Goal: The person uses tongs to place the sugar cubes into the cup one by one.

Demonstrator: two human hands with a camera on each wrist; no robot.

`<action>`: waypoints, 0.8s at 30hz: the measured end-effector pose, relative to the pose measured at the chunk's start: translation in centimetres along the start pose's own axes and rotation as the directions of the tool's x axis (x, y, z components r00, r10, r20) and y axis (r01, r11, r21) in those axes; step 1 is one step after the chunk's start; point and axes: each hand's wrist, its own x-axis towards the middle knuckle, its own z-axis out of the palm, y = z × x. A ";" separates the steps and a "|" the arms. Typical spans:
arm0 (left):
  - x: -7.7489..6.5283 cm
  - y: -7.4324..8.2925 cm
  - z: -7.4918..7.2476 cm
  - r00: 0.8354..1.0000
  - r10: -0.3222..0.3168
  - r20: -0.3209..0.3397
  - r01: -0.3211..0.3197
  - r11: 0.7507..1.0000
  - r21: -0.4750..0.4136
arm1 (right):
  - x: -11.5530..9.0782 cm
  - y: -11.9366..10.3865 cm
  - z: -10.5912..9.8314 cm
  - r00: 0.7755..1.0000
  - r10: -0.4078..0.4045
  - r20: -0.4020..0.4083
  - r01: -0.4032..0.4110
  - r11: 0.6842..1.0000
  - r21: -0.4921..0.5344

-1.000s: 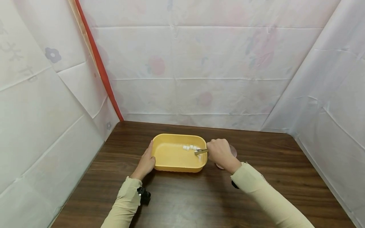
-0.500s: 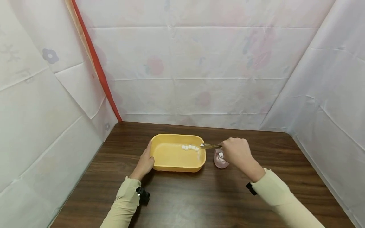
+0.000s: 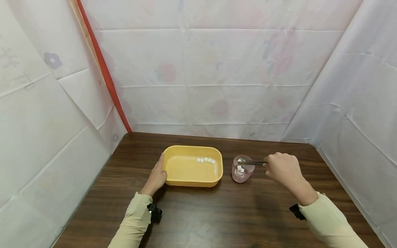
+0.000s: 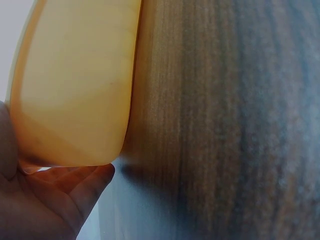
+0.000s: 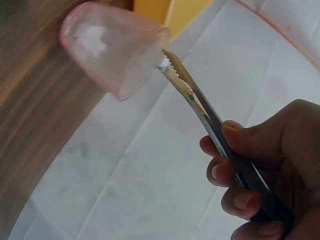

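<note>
My left hand [image 3: 157,176] holds the left end of a shallow yellow rectangular tray [image 3: 192,183], thumb at the rim and fingers against its outer side, as the left wrist view shows. Several small white cubes [image 3: 206,160] lie in a curved row toward the tray's right end. Between thumb and fingers, my right hand [image 3: 283,171] grips metal tongs [image 5: 215,130] with serrated tips. Those tips pinch a white cube [image 5: 164,62] at the mouth of a clear pinkish cup [image 3: 238,177]. Inside the cup are other white cubes [image 3: 240,168].
Everything stands on a dark wood-grain table [image 3: 198,213]. The cup is a short way right of the tray. Pale printed sheeting [image 3: 198,103] hangs along the back and both sides, with a red strip [image 3: 103,65] at the left corner.
My right hand has moved rightward, taking the tongs and one white cube out of the tray to over the cup. The left hand stays on the tray.
</note>
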 end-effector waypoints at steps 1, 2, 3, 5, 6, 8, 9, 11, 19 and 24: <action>0.0 0.0 0.0 1.000 -0.001 0.000 0.001 1.000 0.001 | -0.1 0.1 0.2 1.000 -0.005 0.007 0.005 1.000 -0.001; 0.0 0.0 0.0 1.000 -0.001 0.000 0.001 1.000 0.001 | -0.1 0.2 0.4 1.000 -0.012 0.014 0.012 1.000 0.000; 0.0 0.0 0.0 1.000 -0.001 0.000 0.001 1.000 0.001 | -0.1 0.3 0.6 1.000 -0.019 0.021 0.019 1.000 -0.001; 0.0 -0.1 0.0 1.000 0.000 -0.001 0.000 1.000 0.002 | -0.1 0.2 1.1 0.999 -0.037 0.032 0.037 0.999 -0.006; 0.0 -0.1 0.0 1.000 0.000 -0.002 0.000 1.000 0.002 | -0.1 0.2 1.3 0.998 -0.045 0.040 0.045 0.999 -0.006; 0.0 -0.1 0.0 1.000 0.001 -0.004 -0.001 1.000 0.003 | 0.1 0.1 1.6 0.996 -0.060 0.059 0.061 0.998 -0.011; 0.0 -0.1 0.0 1.000 0.001 -0.005 -0.001 1.000 0.002 | 0.2 0.1 1.8 0.996 -0.066 0.067 0.067 0.998 -0.014; 0.0 -0.1 0.1 1.000 0.003 -0.008 -0.003 1.000 0.003 | 0.5 0.1 2.1 0.993 -0.076 0.085 0.078 0.997 -0.019; 0.0 0.0 0.1 1.000 0.010 -0.004 -0.010 1.000 0.004 | 1.5 0.1 3.0 0.984 -0.134 0.114 0.137 0.990 -0.018; 0.1 0.0 0.0 1.000 0.010 -0.006 -0.010 1.000 0.009 | 2.0 0.0 3.2 0.979 -0.145 0.143 0.150 0.988 -0.023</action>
